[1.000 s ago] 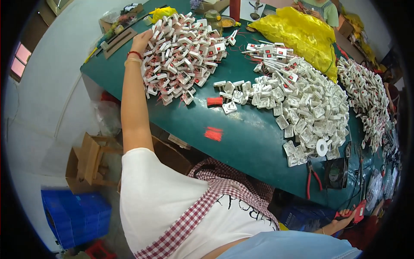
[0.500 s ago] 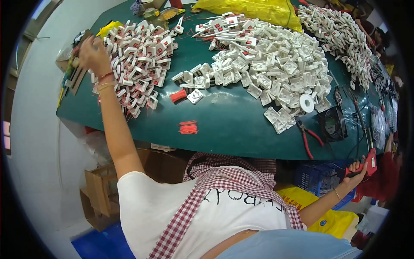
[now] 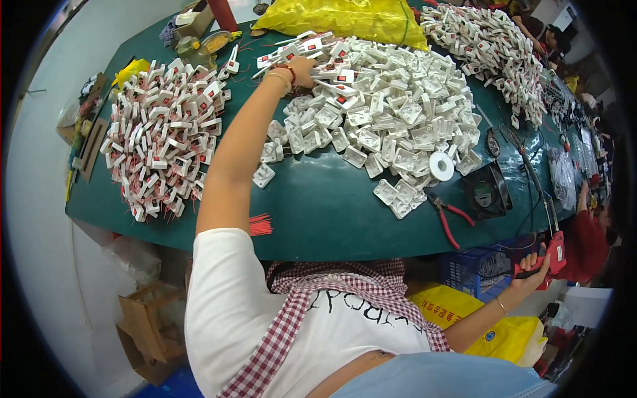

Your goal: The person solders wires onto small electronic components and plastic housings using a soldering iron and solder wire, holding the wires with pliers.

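At the top middle of the frame, the left grip (image 3: 302, 71) is down by some white sticks (image 3: 346, 75) with red spots, and I can't tell if it is pinching one, while at the lower right the right grip (image 3: 531, 266) is wrapped around a red tool (image 3: 559, 257). Just right of the left grip, a big heap of white cases (image 3: 411, 109) spreads over the green worktop (image 3: 318, 229). Pliers (image 3: 451, 222) lie near a black fan (image 3: 486, 190), right of the middle.
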A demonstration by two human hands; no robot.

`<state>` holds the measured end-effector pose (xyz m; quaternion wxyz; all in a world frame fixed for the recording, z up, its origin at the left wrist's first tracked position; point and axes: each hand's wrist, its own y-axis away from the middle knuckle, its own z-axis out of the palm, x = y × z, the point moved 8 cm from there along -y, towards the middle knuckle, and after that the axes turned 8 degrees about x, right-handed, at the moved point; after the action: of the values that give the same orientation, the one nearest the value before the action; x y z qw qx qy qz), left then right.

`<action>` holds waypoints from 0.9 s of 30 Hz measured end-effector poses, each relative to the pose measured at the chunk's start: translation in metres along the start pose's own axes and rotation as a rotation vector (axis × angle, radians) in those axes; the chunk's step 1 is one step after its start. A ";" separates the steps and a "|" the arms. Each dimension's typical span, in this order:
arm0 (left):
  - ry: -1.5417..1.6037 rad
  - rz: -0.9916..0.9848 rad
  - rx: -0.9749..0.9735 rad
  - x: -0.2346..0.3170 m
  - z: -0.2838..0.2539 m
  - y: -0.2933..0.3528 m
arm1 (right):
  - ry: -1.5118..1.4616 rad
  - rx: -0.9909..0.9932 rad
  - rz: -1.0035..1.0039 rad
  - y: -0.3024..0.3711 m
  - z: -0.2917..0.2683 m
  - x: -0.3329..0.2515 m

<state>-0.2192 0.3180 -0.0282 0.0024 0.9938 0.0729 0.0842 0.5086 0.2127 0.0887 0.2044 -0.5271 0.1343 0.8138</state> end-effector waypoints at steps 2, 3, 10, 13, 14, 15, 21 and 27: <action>0.101 0.114 -0.072 -0.006 0.002 -0.001 | 0.024 0.026 0.003 0.000 -0.004 -0.002; 0.149 0.090 -0.154 -0.012 0.008 -0.001 | 0.025 0.028 0.004 0.000 -0.005 -0.001; 0.403 0.128 0.078 -0.010 -0.020 0.004 | -0.028 -0.033 0.048 -0.003 -0.002 0.009; 0.331 0.137 0.192 -0.015 -0.023 0.000 | -0.050 -0.058 0.062 -0.001 0.002 0.011; 0.377 0.114 0.232 -0.017 -0.025 0.000 | -0.053 -0.049 0.061 0.000 0.003 0.011; 0.348 0.097 0.244 -0.017 -0.025 -0.001 | -0.053 -0.049 0.061 0.000 0.003 0.011; 0.093 0.132 0.089 0.006 -0.015 0.003 | -0.046 -0.015 0.035 0.000 0.002 0.011; -0.009 0.097 0.253 -0.006 -0.028 -0.008 | -0.080 -0.096 0.047 0.001 0.001 0.008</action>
<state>-0.2311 0.3245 -0.0013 -0.1268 0.9888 0.0348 0.0702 0.5045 0.2140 0.0819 0.1649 -0.5001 0.0992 0.8443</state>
